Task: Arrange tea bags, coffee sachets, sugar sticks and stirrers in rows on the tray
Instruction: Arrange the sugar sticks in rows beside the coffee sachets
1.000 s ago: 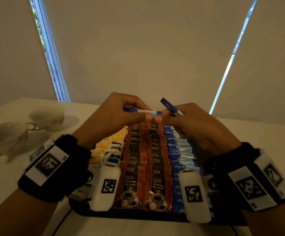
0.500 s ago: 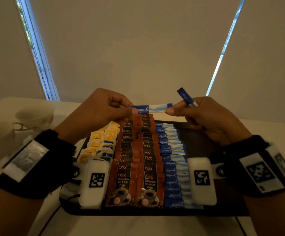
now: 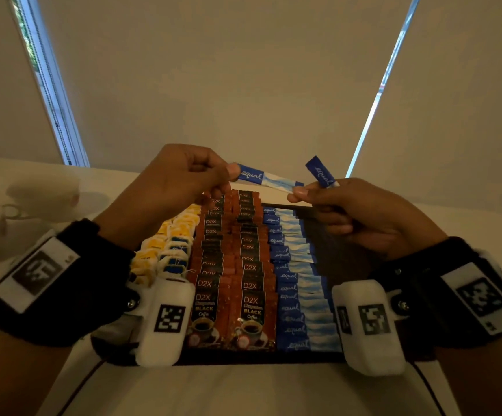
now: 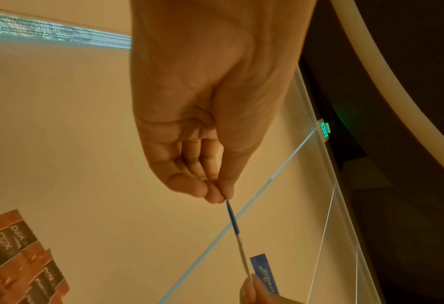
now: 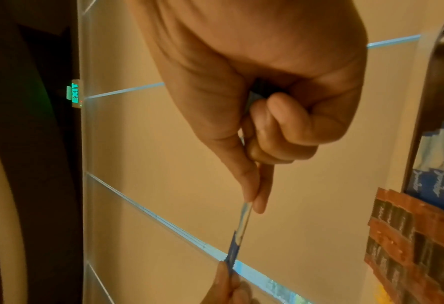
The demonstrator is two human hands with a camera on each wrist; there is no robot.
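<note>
1. Left hand point(image 3: 168, 181): held above the far end of the tray, centre of the head view. Thumb and fingers point(image 4: 215, 193) are pinched closed on the dark-blue end of a sugar stick point(image 3: 269, 180).
2. Right hand point(image 3: 363, 211): right of centre, level with the left. Thumb and forefinger pinch the pale end of the same stick, which spans the gap between the two hands, clear of the tray.
3. The right hand's curled fingers also hold a second sugar stick point(image 3: 321, 172), its blue end slanting up out of the fist.
4. Tray point(image 3: 348, 253): dark, on the white desk point(image 3: 243, 391), lower centre of the frame. Rows run from near to far: tea bags point(image 3: 168, 250) at left, two rows of coffee sachets point(image 3: 228, 265) in the middle, a row of sugar sticks point(image 3: 294, 280) to their right. The strip at the tray's right shows bare.
5. Two cups point(image 3: 33, 199) stand on the desk at the left edge, blurred.
6. Closed blinds point(image 3: 243, 70) fill the upper frame.
</note>
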